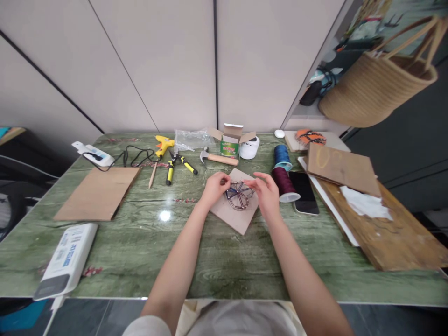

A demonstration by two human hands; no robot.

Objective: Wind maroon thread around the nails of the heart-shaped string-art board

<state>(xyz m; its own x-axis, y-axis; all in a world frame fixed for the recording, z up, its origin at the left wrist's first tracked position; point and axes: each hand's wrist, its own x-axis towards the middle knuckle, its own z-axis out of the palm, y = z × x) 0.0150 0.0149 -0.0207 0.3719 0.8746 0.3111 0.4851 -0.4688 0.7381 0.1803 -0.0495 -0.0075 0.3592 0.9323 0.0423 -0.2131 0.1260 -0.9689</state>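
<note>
A small square board (241, 224) lies turned cornerwise on the table in front of me. On it stands a ring of nails (239, 207) with dark blue and dark red thread strung across like spokes. My left hand (216, 187) is at the ring's left edge, fingers pinched together. At the upper right of the ring, my right hand (265, 190) has thumb and forefinger closed by the nails, its other fingers loosely curled. Anything held in either pinch is too small to make out. Right of the board are a blue thread spool (281, 154) and a maroon thread spool (284, 181).
Behind the board lie a hammer (220, 159), an open green box (229, 148) and a white spool (248, 148). Pliers (170, 169), a yellow glue gun (164, 145) and a wooden stick (153, 175) sit left. A phone (304, 193) and wooden boards (385, 238) are right.
</note>
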